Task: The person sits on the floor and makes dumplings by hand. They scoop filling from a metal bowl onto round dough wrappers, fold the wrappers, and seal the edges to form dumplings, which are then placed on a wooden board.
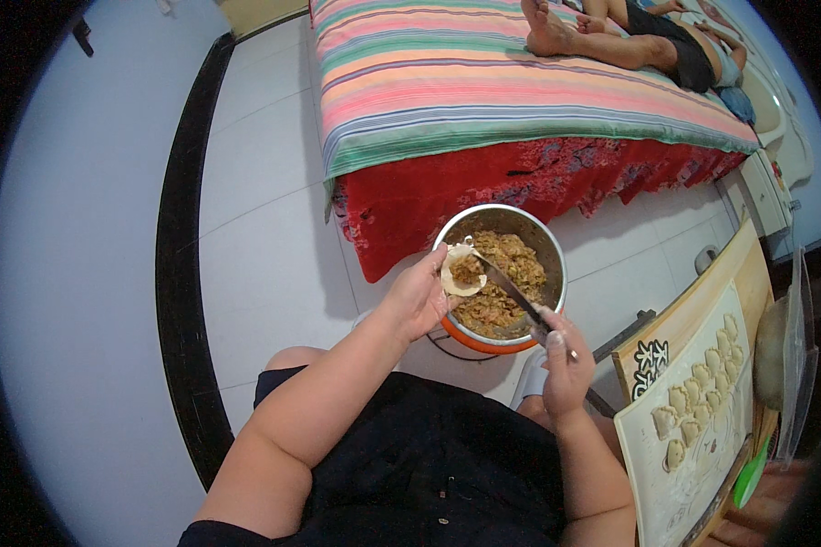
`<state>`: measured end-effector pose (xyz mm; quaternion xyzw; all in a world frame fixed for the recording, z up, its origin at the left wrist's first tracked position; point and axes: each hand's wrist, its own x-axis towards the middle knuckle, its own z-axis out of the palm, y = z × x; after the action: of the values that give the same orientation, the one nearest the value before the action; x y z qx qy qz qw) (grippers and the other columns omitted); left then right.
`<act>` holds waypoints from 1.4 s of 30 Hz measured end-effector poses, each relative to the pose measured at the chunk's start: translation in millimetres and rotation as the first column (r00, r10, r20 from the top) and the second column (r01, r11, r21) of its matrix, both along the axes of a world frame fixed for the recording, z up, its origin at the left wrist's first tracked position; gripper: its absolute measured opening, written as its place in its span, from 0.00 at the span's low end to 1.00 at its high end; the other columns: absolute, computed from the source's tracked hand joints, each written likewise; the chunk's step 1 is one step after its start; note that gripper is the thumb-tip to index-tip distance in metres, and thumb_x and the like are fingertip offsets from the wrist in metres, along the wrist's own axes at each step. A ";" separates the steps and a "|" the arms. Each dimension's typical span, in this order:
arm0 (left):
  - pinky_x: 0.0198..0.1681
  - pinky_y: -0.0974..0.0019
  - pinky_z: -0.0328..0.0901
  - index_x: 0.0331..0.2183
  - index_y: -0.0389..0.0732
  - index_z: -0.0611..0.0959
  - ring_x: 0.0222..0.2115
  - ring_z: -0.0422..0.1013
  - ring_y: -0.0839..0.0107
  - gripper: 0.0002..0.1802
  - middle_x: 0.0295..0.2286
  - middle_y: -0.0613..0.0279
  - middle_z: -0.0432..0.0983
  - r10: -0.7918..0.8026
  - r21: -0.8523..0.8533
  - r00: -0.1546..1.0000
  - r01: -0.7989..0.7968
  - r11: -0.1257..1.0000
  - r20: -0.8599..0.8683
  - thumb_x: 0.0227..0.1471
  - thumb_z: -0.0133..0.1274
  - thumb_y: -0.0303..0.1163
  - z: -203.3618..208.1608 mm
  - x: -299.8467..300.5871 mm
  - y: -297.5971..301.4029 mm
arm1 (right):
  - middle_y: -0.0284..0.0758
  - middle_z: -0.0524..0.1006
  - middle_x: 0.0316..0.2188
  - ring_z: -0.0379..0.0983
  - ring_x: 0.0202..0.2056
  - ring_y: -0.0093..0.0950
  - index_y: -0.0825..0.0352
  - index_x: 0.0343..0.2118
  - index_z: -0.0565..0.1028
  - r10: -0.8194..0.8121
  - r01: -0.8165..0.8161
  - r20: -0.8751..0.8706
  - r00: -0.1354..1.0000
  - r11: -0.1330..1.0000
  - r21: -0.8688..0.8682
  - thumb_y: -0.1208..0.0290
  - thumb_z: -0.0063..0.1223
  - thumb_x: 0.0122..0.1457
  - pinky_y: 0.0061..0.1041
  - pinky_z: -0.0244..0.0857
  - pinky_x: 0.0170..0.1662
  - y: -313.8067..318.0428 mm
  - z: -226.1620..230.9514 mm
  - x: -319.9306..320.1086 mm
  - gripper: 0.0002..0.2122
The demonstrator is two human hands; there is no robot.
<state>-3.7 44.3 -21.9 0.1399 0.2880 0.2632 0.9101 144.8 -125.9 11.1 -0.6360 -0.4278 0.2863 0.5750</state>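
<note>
My left hand (421, 294) holds a round dumpling wrapper (455, 284) on its fingers, over the left rim of a metal bowl (558, 260). A mound of minced filling (468, 269) lies in the wrapper's middle. In my right hand (567, 366) is a long, narrow metal utensil (513, 290), gripped at its handle end. Its far end touches or hovers just beside the filling in the wrapper; I cannot tell whether it is a knife or a spoon. More chopped filling (517, 258) fills much of the bowl below.
At my right, a white board (643, 438) carries several shaped dumplings (702, 376) in rows. A green item (751, 476) lies by its edge. Beyond the bowl stands a bed with a striped cover (429, 87), where another person's legs (602, 46) rest. A wall (91, 255) runs along the left.
</note>
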 end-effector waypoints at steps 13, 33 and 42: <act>0.46 0.62 0.70 0.49 0.33 0.64 0.45 0.69 0.61 0.24 0.45 0.49 0.67 -0.007 0.057 1.000 0.007 0.998 0.015 0.62 0.30 0.42 0.3 -2.5 3.3 | 0.45 0.75 0.42 0.73 0.43 0.36 0.73 0.42 0.73 0.034 -0.065 0.244 0.969 0.990 0.123 0.75 0.44 0.59 0.29 0.65 0.47 2.9 -1.3 -0.6 0.11; 0.45 0.64 0.71 0.50 0.32 0.64 0.44 0.70 0.63 0.23 0.45 0.49 0.67 -0.027 0.042 0.998 0.029 0.999 -0.053 0.62 0.29 0.39 6.6 1.3 -1.5 | 0.47 0.75 0.40 0.73 0.43 0.40 0.72 0.42 0.73 0.043 -0.151 0.580 0.814 0.979 0.140 0.84 0.50 0.51 0.30 0.66 0.47 4.7 1.2 -5.1 0.14; 0.45 0.64 0.71 0.50 0.31 0.63 0.44 0.70 0.64 0.22 0.45 0.49 0.67 -0.049 0.081 0.992 0.059 0.995 -0.113 0.62 0.29 0.37 8.7 2.9 -2.3 | 0.48 0.74 0.41 0.73 0.44 0.39 0.75 0.41 0.72 0.012 -0.103 0.473 0.881 0.980 0.169 0.81 0.46 0.55 0.31 0.65 0.48 2.4 0.9 2.3 0.11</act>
<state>-0.8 41.9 -13.2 0.2000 0.3227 0.2422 0.8929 147.1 -123.5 12.0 -0.6159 -0.5980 0.0990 0.5033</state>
